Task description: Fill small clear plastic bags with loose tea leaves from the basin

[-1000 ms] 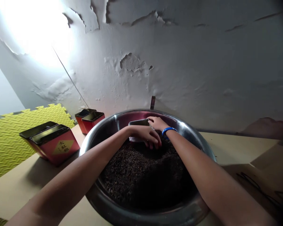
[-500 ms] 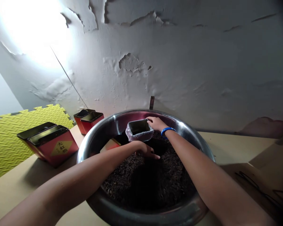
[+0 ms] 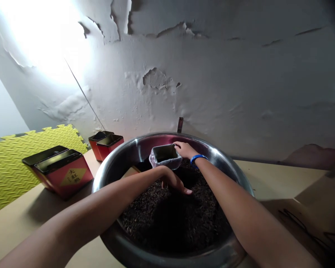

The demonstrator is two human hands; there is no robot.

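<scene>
A large steel basin (image 3: pixel 100 175) holds dark, dry loose leaves (image 3: pixel 212 208) that look like tea. My right hand (image 3: pixel 185 149) grips the right rim of a rectangular tin (image 3: pixel 165 153), its thumb and fingers over the edge. Clear plastic wraps the tin, which stands upright at the back of the basin with its mouth up. Just in front of it, my left hand (image 3: pixel 174 181) reaches down into the leaves, thumb stretched out and apart. Its other fingers are partly hidden by the hand and leaves. Behind my left forearm a yellowish piece (image 3: pixel 130 172) shows in part.
Two red tins (image 3: pixel 69 175) stand left of the basin on the wooden table (image 3: pixel 13 234), with two more red tins (image 3: pixel 110 145) behind. A yellow foam mat (image 3: pixel 8 163) leans at the left. Dark cords (image 3: pixel 298 221) lie at the right; a peeling wall (image 3: pixel 226 93) rises behind.
My left hand has moved slightly lower into the leaves, with its fingers turned further down. My right hand keeps its grip on the tin. The view has shifted slightly.
</scene>
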